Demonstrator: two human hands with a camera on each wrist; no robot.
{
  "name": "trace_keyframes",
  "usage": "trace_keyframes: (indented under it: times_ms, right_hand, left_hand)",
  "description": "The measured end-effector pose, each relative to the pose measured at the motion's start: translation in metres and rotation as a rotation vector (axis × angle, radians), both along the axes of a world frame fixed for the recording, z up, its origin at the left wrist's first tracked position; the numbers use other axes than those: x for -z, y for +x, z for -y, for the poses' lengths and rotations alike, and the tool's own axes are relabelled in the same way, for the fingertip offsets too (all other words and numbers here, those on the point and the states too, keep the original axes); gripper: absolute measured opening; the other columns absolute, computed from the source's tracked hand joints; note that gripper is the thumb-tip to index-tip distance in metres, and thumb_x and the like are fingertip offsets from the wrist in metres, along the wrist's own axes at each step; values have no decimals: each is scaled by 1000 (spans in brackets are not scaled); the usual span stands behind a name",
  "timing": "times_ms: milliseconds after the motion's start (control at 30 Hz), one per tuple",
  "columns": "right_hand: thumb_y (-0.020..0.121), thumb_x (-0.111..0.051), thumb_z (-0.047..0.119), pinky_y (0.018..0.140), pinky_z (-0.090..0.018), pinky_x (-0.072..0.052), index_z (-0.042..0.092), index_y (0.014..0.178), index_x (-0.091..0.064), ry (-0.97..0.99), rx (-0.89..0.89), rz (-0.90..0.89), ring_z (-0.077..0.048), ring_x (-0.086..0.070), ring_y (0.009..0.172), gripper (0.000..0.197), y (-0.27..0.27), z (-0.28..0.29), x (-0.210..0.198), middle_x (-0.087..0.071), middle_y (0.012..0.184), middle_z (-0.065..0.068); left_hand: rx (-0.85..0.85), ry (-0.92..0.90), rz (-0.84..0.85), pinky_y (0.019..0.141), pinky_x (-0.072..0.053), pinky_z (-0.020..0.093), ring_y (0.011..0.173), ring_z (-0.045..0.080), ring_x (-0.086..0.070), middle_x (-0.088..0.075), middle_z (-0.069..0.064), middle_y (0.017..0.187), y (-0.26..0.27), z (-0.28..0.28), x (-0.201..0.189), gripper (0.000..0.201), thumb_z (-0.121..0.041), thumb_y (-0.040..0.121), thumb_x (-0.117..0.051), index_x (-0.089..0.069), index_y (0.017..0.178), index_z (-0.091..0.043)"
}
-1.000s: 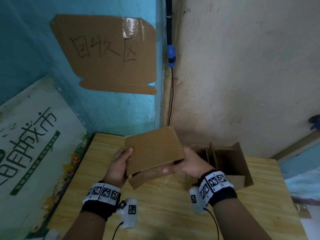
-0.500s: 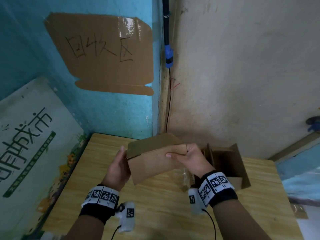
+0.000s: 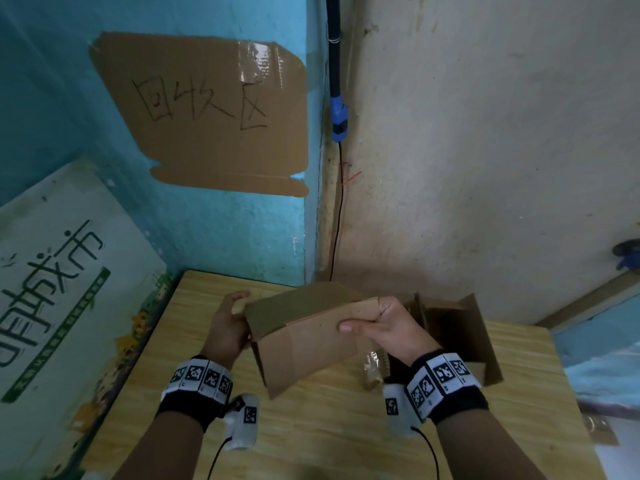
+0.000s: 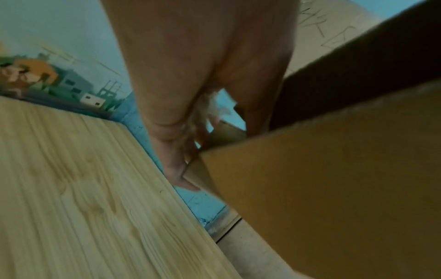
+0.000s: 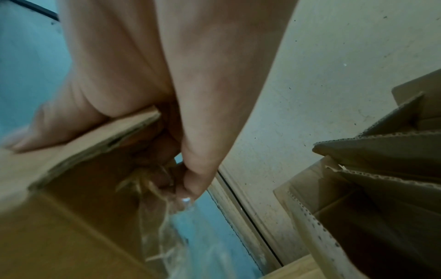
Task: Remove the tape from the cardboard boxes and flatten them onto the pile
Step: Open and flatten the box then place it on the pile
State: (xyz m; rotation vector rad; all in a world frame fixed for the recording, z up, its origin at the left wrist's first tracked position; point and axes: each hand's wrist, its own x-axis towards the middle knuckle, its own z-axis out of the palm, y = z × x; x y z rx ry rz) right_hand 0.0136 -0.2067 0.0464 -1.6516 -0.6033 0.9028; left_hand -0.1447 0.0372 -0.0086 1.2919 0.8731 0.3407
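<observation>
I hold a small brown cardboard box [image 3: 304,337] above the wooden table [image 3: 311,438], tilted with its far edge up. My left hand [image 3: 228,327] grips its left end, fingers curled round the far edge; the left wrist view shows the fingers [image 4: 176,169] against the box side [image 4: 334,188]. My right hand [image 3: 381,323] pinches a flap at the right end, thumb on top. In the right wrist view that flap [image 5: 83,143] sits under the thumb, and a strip of clear tape [image 5: 167,236] hangs from the curled fingers.
An opened cardboard box [image 3: 460,334] with upright flaps stands on the table just right of my right hand. A cardboard sign [image 3: 207,112] is taped to the blue wall. A printed board [image 3: 62,289] leans at the left. The table's near half [image 3: 311,445] shows bare wood.
The box has turned over in my hands: its broad face, flat on top a second ago, now faces me. My right hand shifted up to the top right flap.
</observation>
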Motion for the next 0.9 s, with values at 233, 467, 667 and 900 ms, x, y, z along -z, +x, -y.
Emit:
trace_keyframes:
  times_ms: [233,467,667,900]
  right_hand:
    - [80,-77,45,97,-34,-57,22,117,-72,-37,79,-84,-11,-74,105,44,-4,1,-1,-77,116,2]
    - [94,-63,53,85,-17,-41,36,111,-63,-224,-25,-137,-2,-59,105,24,-9,3,-12,-62,112,19]
    - [88,-79,30,97,-22,-50,26,128,-63,-214,-97,107,-2,-64,109,43,-15,-6,2,-72,115,12]
    - [86,-79,5,75,-19,-58,16,134,-53,-163,-180,-70,-7,-70,80,55,-16,-7,-1,-72,94,8]
  left_hand:
    - [-73,-38,60,39,-47,23,51,14,-61,-69,0,60,1,5,-4,22,12,93,-50,-65,87,-3]
    - [17,-454,-53,31,-29,17,41,10,-37,-38,7,56,-7,0,2,28,8,96,-37,-54,77,-4]
    - [40,-784,-48,27,-36,14,37,9,-56,-62,11,63,-2,10,-3,22,-3,103,-38,-59,100,3]
    - [221,-796,-243,26,-34,13,32,10,-55,-58,9,53,-7,8,-8,31,-7,105,-36,-57,84,2]
